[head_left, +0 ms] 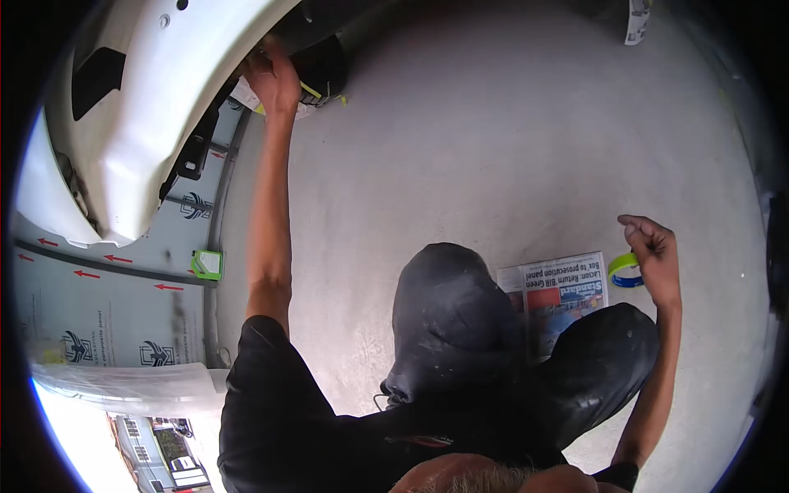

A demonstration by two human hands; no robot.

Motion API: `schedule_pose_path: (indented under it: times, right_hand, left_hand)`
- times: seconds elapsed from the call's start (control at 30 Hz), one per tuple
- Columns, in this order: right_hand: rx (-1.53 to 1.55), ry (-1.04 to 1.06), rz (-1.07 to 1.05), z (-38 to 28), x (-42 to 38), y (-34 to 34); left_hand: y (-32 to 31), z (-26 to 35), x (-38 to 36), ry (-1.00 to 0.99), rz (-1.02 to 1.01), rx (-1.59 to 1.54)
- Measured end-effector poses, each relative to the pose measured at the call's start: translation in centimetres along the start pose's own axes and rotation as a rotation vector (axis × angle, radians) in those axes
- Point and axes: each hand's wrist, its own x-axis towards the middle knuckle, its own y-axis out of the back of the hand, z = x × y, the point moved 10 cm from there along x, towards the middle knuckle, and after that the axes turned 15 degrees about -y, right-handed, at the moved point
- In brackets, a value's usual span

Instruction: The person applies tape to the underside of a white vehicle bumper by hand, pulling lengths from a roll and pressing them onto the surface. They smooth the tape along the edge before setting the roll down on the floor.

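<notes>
Apparently light: one tape roll beside the right hand [655,256]

The right fingers curled loosely; whether they gripped the tape roll [627,281] could not be told. The left hand [278,82] reached under one white car body panel [144,131], its hold hidden. The roll looked stiff, best pinched by its rim. Nearby lay one newspaper [579,283], probably soft, easily torn.
</notes>
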Motion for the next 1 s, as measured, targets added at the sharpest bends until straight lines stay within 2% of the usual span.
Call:
schedule_pose_path:
  times: [0.07, 0.1, 0.17, 0.23, 0.3, 0.33, 0.43, 0.53, 0.63, 0.7, 0.77, 0.83, 0.87, 0.93, 0.97, 1.0]
  right_hand:
    - [0.143, -0.084, 0.015, 3.9, -0.7, 0.5]
    - [0.204, -0.129, 0.053, 4.6, -1.2, 1.2]
    - [0.326, -0.216, 0.124, 5.2, -2.1, 2.0]
    - [0.376, -0.211, 0.038, 5.8, -1.5, 1.4]
    - [0.409, -0.213, -0.104, 5.3, -1.0, -0.4]
    - [0.403, -0.204, -0.154, 6.0, -0.5, -1.0]
    - [0.389, -0.218, -0.175, 7.4, 0.0, -1.3]
    - [0.417, -0.246, -0.167, 7.8, 0.2, -0.9]
    - [0.405, -0.263, -0.186, 9.2, 0.8, -0.3]
    - [0.433, -0.273, -0.193, 10.0, 1.3, 0.0]
    - [0.452, -0.292, -0.212, 10.0, 2.2, 0.1]
    - [0.491, -0.285, -0.233, 10.8, 3.1, 0.0]
    - [0.55, -0.285, -0.271, 11.0, 3.5, -0.7]
    - [0.534, -0.256, -0.298, 11.3, 4.5, -1.9]
    - [0.527, -0.242, -0.301, 11.4, 4.8, -2.0]
    - [0.519, -0.256, -0.305, 11.3, 4.8, -2.0]
  left_hand:
    - [-5.4, 1.4, 5.4, -0.154, 0.066, 0.125]
    - [-8.2, 1.9, 7.3, -0.228, 0.103, 0.371]
    - [-11.2, 8.0, 12.1, -0.083, -0.311, 0.128]
    - [-16.3, 13.9, 13.5, -0.236, -0.39, 0.168]
    - [-22.2, 20.2, 13.2, -0.662, -0.117, 0.498]
    - [-25.2, 22.6, 13.1, -0.789, -0.239, 0.543]
    - [-31.9, 22.7, 14.1, -0.83, -0.431, 0.494]
    - [-30.4, 22.5, 14.5, -0.816, -0.465, 0.555]
    - [-19.0, 20.9, 13.8, -0.671, -0.221, 0.543]
    - [-14.1, 8.6, 12.0, -0.383, -0.165, 0.433]
    - [-7.2, -0.1, 9.1, -0.234, -0.133, 0.377]
    - [-3.3, -11.2, 5.2, -0.015, 0.071, 0.282]
    - [-3.6, -13.2, 4.6, -0.056, 0.059, 0.34]
    - [-4.7, -12.0, 4.7, -0.112, 0.099, 0.4]
    - [-5.3, -9.3, 5.3, -0.13, 0.151, 0.403]
    - [-6.6, -3.5, 7.9, -0.235, 0.173, 0.416]
